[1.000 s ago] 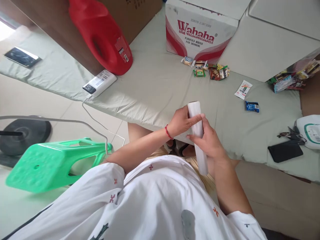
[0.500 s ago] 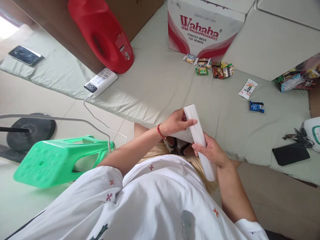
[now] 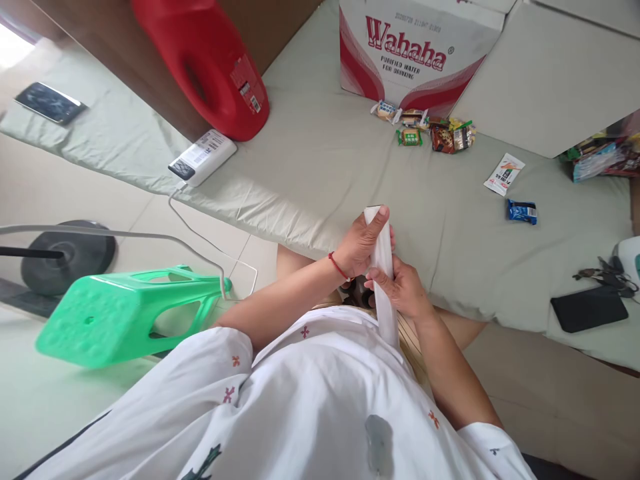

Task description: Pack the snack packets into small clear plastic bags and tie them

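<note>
A long white roll (image 3: 386, 317), which looks like thin plastic film or bags, is held in front of my lap. My left hand (image 3: 360, 247), with a red cord bracelet at the wrist, is closed around its upper end, the thumb lying along the top. Lower down, my right hand (image 3: 406, 288) grips the roll from the other side. The roll's bottom end rests close against my white shirt (image 3: 320, 393).
Past my knees lies a sheet-covered bed (image 3: 310, 173) with small wrapped snacks (image 3: 453, 139), a Wahaha carton (image 3: 405, 60), a red jug (image 3: 220, 73), a white power bank (image 3: 203, 158) with a cable, and a black pouch (image 3: 589, 309). A green stool (image 3: 120, 313) stands at left.
The roll has swung more upright and moved closer to my body. My left hand has shifted its grip, thumb now over the top end; my right hand has moved up and left with the roll.
</note>
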